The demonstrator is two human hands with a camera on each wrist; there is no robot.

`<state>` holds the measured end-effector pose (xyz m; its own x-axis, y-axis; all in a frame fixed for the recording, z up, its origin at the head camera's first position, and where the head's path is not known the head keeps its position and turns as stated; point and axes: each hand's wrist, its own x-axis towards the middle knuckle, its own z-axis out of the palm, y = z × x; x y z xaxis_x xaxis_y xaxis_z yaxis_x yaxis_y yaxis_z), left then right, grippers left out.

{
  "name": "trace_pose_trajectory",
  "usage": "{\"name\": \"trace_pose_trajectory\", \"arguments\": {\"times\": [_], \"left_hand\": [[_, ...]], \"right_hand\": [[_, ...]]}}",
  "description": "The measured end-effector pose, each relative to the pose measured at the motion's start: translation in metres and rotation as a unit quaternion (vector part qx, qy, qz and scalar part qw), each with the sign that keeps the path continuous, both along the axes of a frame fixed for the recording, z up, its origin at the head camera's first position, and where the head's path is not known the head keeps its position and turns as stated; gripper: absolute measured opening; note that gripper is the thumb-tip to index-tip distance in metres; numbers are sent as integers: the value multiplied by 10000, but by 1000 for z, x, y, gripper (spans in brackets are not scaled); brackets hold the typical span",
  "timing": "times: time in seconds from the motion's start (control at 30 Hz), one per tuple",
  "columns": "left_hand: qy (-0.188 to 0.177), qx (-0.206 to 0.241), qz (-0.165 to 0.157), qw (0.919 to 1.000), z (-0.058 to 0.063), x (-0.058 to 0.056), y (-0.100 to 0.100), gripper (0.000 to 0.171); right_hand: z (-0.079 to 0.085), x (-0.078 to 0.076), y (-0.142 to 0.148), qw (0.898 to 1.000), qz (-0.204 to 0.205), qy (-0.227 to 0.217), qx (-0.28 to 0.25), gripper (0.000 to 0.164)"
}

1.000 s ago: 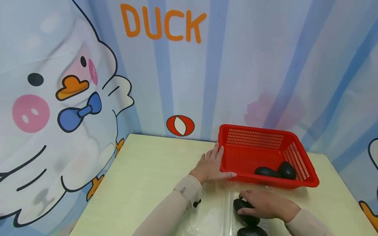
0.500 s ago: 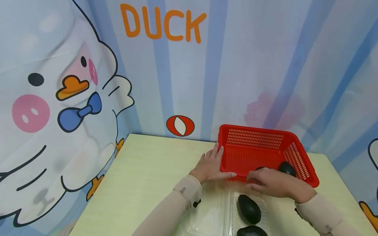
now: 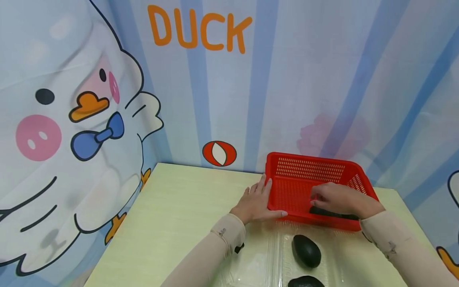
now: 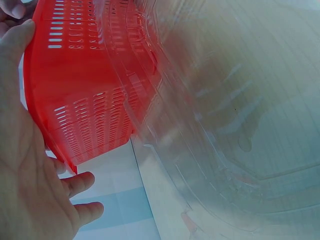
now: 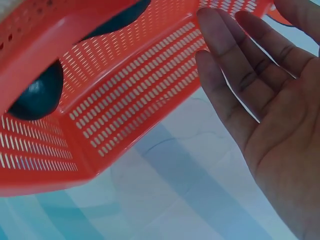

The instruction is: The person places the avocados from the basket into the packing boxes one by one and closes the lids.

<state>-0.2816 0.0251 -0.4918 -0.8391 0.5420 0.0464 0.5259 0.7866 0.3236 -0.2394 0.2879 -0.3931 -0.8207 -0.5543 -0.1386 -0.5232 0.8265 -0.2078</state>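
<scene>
My left hand [image 3: 255, 203] rests against the left end of the red basket [image 3: 307, 160], thumb along the near rim and fingers spread along the outer side. My right hand [image 3: 338, 199] is over the basket's inside, just above a dark green avocado [image 3: 333, 214] that it partly covers. In the right wrist view the fingers [image 5: 230, 55] are loosely extended with nothing between them. Two avocados, one round-ended [image 5: 40, 97] and one longer [image 5: 120, 21], show in the basket there. Below it, two more avocados, the upper [image 3: 307, 251] and the lower [image 3: 306, 281], sit in a clear plastic clamshell [image 3: 251, 265].
The pale yellow table [image 3: 186, 207] meets a blue striped cloth backdrop [image 3: 229, 91] with a printed duck. The clamshell lies opened out, its near end cut off by the frame. In the left wrist view its transparent edge [image 4: 175, 165] stands close to the basket.
My right hand has let go of an avocado in the clamshell and moved up and right, into the basket. My left hand stays at the basket's left end.
</scene>
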Motion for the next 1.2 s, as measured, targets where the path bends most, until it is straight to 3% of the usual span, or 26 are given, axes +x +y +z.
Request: {"name": "trace_pose_trajectory", "arguments": {"times": [0.13,0.37,0.67,1.2], "left_hand": [[10,45,-10,10000,1,0,0,116],[46,-22,-36,10000,2,-2,1,114],[91,-90,-40,9999,0,-4,3,114],[81,-70,-13,9999,0,-1,1,114]], "right_hand": [[-1,-12,1,9996,-105,-153,212,9],[-6,-27,4,9938,-607,-554,743,35],[-19,-40,11,9872,-816,-930,1004,53],[-30,-42,8,9657,-1265,-1624,1581,48]]}}
